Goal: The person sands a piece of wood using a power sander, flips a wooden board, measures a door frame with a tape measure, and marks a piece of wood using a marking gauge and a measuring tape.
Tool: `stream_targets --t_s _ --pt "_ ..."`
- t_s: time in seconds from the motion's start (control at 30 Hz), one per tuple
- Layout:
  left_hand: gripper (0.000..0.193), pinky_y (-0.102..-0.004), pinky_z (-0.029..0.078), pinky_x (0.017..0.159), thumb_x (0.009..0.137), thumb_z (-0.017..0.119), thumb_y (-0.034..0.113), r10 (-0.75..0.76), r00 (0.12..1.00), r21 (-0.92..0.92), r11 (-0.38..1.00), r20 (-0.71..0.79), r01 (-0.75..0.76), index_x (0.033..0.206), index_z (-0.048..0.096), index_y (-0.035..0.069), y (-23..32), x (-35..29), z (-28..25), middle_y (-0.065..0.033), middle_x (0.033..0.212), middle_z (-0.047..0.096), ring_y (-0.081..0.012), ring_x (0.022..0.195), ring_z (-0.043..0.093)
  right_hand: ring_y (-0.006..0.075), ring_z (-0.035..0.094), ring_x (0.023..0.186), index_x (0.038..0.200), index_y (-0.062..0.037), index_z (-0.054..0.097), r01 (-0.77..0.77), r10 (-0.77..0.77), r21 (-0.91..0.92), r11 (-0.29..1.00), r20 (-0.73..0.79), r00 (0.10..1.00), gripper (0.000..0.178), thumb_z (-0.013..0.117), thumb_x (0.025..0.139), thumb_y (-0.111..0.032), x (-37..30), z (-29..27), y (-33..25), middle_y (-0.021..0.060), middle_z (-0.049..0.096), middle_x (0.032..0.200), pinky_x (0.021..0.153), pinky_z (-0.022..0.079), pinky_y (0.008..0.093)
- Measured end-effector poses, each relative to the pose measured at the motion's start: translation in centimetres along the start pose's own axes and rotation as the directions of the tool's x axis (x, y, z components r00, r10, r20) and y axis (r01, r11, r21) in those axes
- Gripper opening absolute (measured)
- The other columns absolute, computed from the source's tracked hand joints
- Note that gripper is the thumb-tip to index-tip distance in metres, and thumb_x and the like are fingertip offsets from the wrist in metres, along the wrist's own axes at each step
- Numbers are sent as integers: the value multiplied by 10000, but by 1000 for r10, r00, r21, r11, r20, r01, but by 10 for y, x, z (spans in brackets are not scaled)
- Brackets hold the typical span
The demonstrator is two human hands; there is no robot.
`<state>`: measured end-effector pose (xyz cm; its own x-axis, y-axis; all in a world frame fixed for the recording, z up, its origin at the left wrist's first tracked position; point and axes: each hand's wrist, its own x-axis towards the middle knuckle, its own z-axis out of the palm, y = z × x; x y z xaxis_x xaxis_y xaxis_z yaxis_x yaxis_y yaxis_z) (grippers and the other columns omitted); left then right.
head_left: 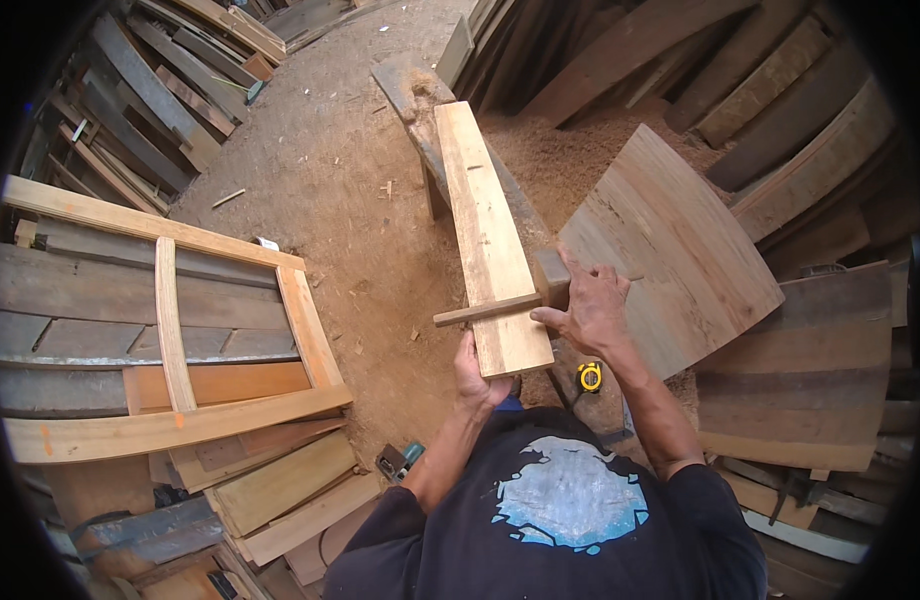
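Note:
A pale wooden board (492,235) stretches away from me, its far part over a narrow worn bench (412,95). My left hand (474,378) grips the board's near left edge, thumb along the side and fingers underneath, mostly hidden. Across the board, close to its near end, lies the thin bar of a wooden marking gauge (488,309). The gauge's block sits against the right edge of the board. Closed round that block is my right hand (595,308), with its index finger stretched along it and its thumb on the board side.
A light wooden frame (166,325) rests over stacked planks at left. A wide panel (670,250) leans at right, beside another panel (795,370). A yellow tape measure (589,377) and a green-and-black power tool (400,460) lie low near me. Planks crowd both sides; sawdust covers the floor.

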<state>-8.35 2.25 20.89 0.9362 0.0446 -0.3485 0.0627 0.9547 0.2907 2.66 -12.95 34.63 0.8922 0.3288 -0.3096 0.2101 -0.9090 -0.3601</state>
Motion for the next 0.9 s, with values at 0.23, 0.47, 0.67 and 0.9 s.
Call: stream_targets --t_s 0.23,0.47,0.67,0.9 --pt "466 -462 496 1022 1027 365 313 -3 999 23 1000 52 2 1343 511 3 0 16 11 -171 1308 614 -312 1181 615 377 524 1286 1544 -10 192 218 -213 444 869 -61 975 1145 886 690 -328 36 35 46 279 528 1376 1102 383 434" --pt "443 -495 516 987 1010 381 273 -13 999 -61 998 33 15 1325 525 -1 -4 25 9 -176 1272 633 -336 1136 638 301 568 1230 1482 28 325 137 -91 739 660 -103 991 960 859 707 -163 43 41 34 233 597 1297 1075 420 398" --pt "533 -488 450 1065 1047 343 440 -104 994 -199 975 -44 94 1385 500 59 0 14 24 -130 1329 606 -311 1209 586 325 596 1201 1448 55 378 56 38 717 695 -113 993 870 829 731 -141 -33 32 23 269 602 1279 1048 442 391" --pt "467 -492 452 1056 1022 380 361 -140 987 -181 976 -73 125 1327 559 56 7 13 27 -134 1309 622 -306 1200 598 227 696 870 1122 56 628 -56 155 705 706 -76 985 438 808 769 -130 6 35 1 167 719 948 791 550 364"
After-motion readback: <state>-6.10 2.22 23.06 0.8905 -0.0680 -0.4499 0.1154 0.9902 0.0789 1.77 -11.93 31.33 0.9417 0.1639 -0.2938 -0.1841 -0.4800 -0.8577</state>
